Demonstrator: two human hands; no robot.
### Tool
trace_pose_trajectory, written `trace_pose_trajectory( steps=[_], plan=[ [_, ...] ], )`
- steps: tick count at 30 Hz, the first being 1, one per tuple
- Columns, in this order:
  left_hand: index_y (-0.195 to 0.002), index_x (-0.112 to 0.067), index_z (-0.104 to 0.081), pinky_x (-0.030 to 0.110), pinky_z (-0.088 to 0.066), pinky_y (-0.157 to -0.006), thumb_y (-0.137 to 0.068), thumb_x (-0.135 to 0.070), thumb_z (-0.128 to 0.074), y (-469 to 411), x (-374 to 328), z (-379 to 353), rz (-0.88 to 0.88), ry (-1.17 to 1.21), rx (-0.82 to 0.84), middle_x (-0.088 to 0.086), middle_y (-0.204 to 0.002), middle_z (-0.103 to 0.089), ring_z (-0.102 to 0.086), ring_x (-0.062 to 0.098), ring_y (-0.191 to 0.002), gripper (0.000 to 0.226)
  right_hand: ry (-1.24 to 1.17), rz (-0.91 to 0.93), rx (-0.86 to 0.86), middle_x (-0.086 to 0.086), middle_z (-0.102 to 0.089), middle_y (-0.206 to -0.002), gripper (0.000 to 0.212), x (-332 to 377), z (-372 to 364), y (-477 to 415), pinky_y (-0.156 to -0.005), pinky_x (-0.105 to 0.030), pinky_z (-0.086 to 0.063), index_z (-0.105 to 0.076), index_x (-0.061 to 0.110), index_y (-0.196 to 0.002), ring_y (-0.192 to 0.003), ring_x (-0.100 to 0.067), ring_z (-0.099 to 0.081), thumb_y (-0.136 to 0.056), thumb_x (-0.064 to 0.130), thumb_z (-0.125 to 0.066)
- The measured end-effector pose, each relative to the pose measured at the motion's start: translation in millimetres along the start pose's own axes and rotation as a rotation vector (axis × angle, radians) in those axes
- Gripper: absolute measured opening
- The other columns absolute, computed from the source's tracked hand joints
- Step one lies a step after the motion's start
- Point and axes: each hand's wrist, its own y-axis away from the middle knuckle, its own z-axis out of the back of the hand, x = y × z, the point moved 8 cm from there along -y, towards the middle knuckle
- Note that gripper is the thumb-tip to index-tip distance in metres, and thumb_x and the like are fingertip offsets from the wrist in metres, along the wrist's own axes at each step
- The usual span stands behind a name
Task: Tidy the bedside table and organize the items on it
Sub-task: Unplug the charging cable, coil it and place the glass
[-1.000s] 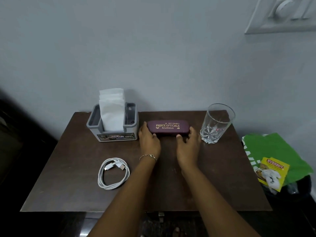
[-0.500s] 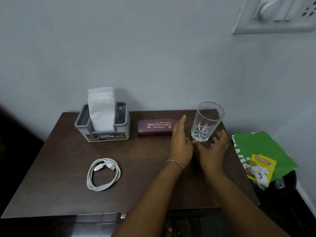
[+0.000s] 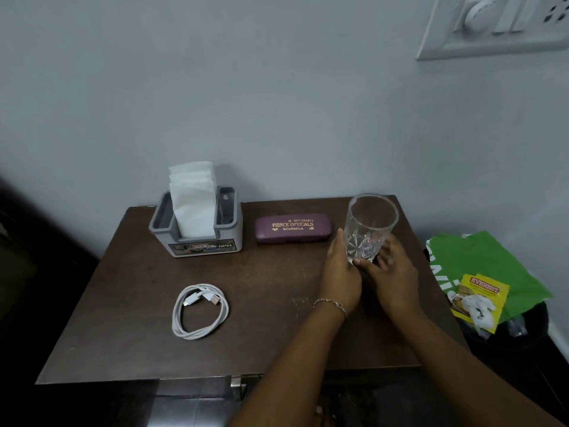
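The dark wooden bedside table (image 3: 246, 303) carries a grey tissue holder (image 3: 197, 229) at ten o'clock, a maroon spectacle case (image 3: 292, 228) at twelve, a coiled white charging cable (image 3: 200, 309) at eight, and a cut-glass tumbler (image 3: 369, 229) at two, upright, its long axis vertical. Both hands bracket its base: the left hand (image 3: 341, 272) at the tumbler's nine o'clock, the right hand (image 3: 391, 272) at its four. Each grip is half-curled, fingers touching the glass, seemingly cupping rather than clamping it.
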Motion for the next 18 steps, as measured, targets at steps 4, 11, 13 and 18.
trace_pose_trajectory(
  steps=[4,11,13,18],
  plan=[
    [-0.124,-0.021,-0.051,0.040,-0.043,-0.104,-0.069,-0.003,-0.032,18.8,3.3,22.1,-0.030,0.083,-0.002,0.010,-0.127,-0.054,-0.055,0.017,-0.116,0.061,-0.052,-0.021,0.010,0.009,-0.066,-0.106,0.058,3.9,-10.6,29.5,-0.078,-0.006,-0.048,-0.055,0.016,-0.121,-0.096,0.012,-0.061,-0.070,-0.005,-0.073],
    [-0.112,-0.051,-0.050,0.040,-0.039,-0.106,-0.066,-0.004,-0.035,58.9,28.7,67.2,0.018,0.080,0.010,0.006,-0.125,-0.057,-0.052,0.020,-0.121,0.068,-0.121,-0.061,0.068,-0.001,-0.066,-0.110,0.063,7.4,-46.0,76.2,-0.076,-0.003,-0.047,-0.055,0.009,-0.124,-0.091,0.016,-0.060,-0.067,-0.012,-0.072],
    [-0.106,-0.038,-0.053,0.036,-0.041,-0.104,-0.061,-0.001,-0.035,62.9,30.2,78.3,0.058,0.132,-0.009,0.001,-0.116,-0.060,-0.055,0.019,-0.114,0.060,-0.146,-0.066,0.069,-0.003,-0.064,-0.111,0.065,8.6,-56.1,84.5,-0.076,-0.002,-0.046,-0.054,0.008,-0.125,-0.089,0.017,-0.060,-0.066,-0.014,-0.072],
    [-0.094,-0.027,-0.052,0.032,-0.045,-0.093,-0.068,0.007,-0.045,68.7,32.6,100.7,0.165,0.164,-0.094,0.007,-0.106,-0.063,-0.057,0.021,-0.102,0.043,-0.163,-0.048,0.071,-0.007,-0.063,-0.114,0.066,13.3,-75.9,96.0,-0.079,-0.002,-0.046,-0.053,0.007,-0.126,-0.101,-0.010,-0.062,-0.067,-0.017,-0.071]
  ],
)
